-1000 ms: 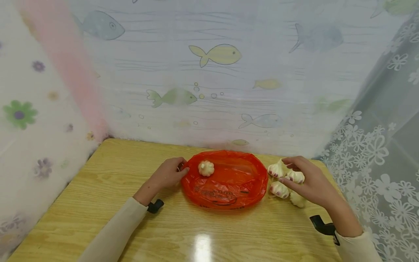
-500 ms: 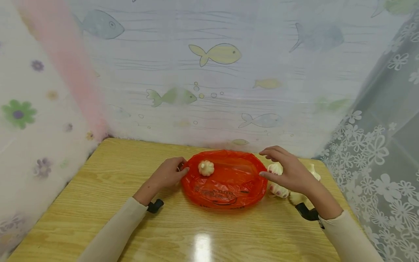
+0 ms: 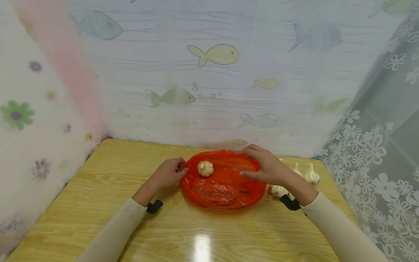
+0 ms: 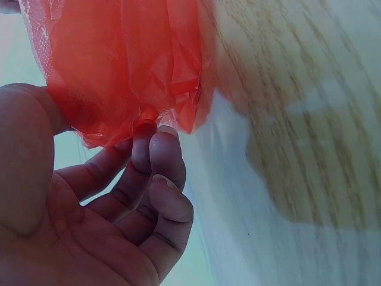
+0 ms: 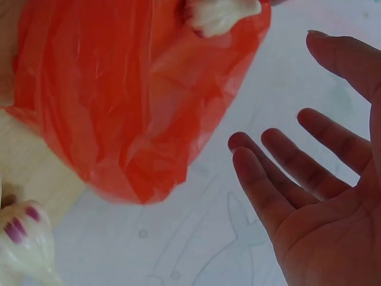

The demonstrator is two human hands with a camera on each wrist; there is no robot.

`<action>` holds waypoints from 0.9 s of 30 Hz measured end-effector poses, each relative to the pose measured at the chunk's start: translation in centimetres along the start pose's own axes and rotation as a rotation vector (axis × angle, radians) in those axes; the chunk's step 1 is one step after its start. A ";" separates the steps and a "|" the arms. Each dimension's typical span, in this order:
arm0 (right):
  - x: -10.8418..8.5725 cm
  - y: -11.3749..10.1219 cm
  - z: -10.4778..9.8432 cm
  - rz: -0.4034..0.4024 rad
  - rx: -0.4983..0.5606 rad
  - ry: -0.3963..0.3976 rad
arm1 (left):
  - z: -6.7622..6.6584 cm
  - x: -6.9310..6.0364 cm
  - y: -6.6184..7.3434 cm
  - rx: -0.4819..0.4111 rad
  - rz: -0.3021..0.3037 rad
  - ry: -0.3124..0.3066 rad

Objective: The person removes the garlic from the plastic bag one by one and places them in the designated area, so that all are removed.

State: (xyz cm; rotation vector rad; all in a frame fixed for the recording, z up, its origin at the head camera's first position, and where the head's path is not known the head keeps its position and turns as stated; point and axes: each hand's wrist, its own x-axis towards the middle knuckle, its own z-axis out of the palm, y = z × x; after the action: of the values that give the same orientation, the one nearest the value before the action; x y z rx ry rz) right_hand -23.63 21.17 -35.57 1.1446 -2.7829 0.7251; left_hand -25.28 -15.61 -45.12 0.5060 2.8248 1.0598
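Observation:
A red plastic bag (image 3: 226, 185) lies with its mouth spread into an oval on the table, dark print on its near part. One garlic bulb (image 3: 205, 169) sits in it, towards the left. My left hand (image 3: 166, 173) holds the bag's left rim; in the left wrist view its fingers (image 4: 166, 152) curl at the plastic edge. Over the bag's right side hovers my right hand (image 3: 266, 166), fingers spread, holding nothing. The right wrist view shows that palm (image 5: 333, 232) apart from the red plastic. Several garlic bulbs (image 3: 311, 175) lie right of the bag, partly hidden by my right forearm.
The wooden table (image 3: 176, 236) meets a wall covering (image 3: 170, 120) with printed fish at the back. A flower-patterned covering (image 3: 49, 127) hangs on the left, a lace-patterned curtain (image 3: 376, 153) on the right.
My right hand has moved left from among the garlic bulbs to above the right part of the bag, carrying nothing visible. My left hand keeps its place at the rim.

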 end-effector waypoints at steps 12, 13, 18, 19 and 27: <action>3.4 -1.5 1.7 0.008 -0.053 -0.119 | 0.0 0.1 -0.3 -0.006 0.013 0.007; 3.6 -1.7 1.8 0.011 -0.059 -0.129 | 0.1 0.1 -0.3 -0.008 0.015 0.006; 4.6 -2.1 2.5 -0.017 -0.085 -0.157 | 0.0 0.0 -0.1 -0.012 0.008 0.002; 4.8 -2.1 2.7 -0.022 -0.088 -0.162 | 0.0 -0.1 0.0 -0.012 0.006 0.001; 6.2 -2.3 4.3 0.024 -0.119 -0.250 | 0.0 0.1 -0.2 -0.009 0.004 0.005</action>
State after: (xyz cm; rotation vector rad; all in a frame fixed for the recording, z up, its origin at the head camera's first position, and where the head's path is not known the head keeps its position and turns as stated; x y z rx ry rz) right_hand -25.96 13.83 -37.09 1.2603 -2.9981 0.4370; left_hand -25.40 -15.70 -45.25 0.5092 2.8230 1.0756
